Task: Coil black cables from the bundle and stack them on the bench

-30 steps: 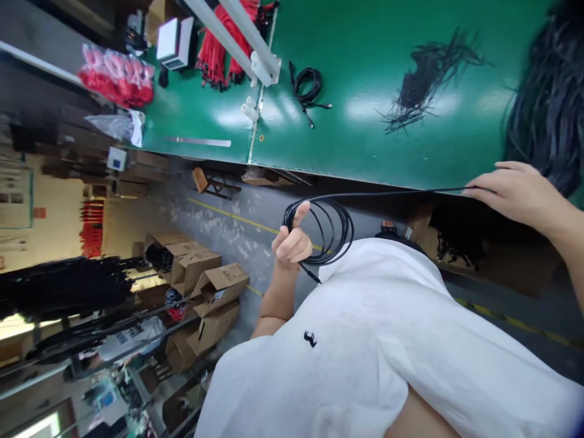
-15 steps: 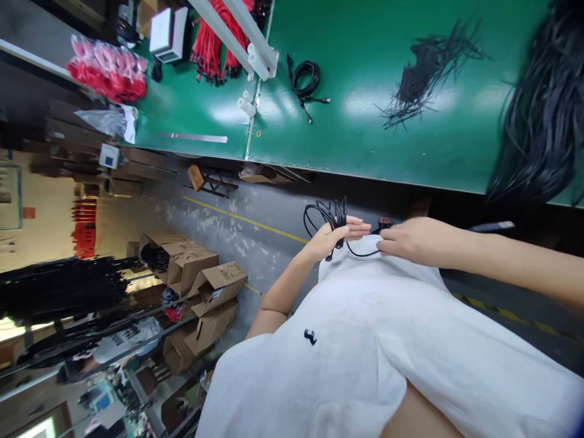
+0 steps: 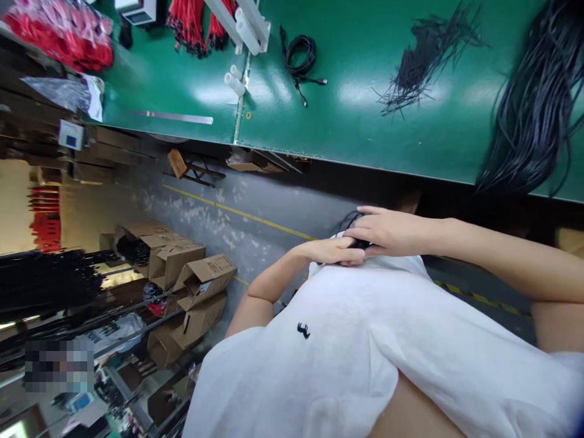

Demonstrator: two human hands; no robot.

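A coil of black cable (image 3: 347,222) is bunched between my two hands, low in front of the white shirt, and mostly hidden by fingers. My left hand (image 3: 332,250) is closed around the lower part of the coil. From the other side, my right hand (image 3: 385,232) curls its fingers over the same coil, pressed up against the left. The cable's ends are out of sight behind the fingers. Away from the hands, another coiled black cable (image 3: 301,56) lies on the green table, its plug ends pointing toward me.
Along the green table (image 3: 347,137) lie a heap of short black ties (image 3: 417,64), a thick bundle of black strands (image 3: 531,115), red cables (image 3: 191,27), a steel ruler (image 3: 182,117) and white rollers (image 3: 234,84). Open cardboard boxes (image 3: 207,277) stand on the floor at left.
My right hand has moved left from the cable's loose end onto the coil. My left fingers have gone from stretched out to wrapped around it. The view has shifted slightly.
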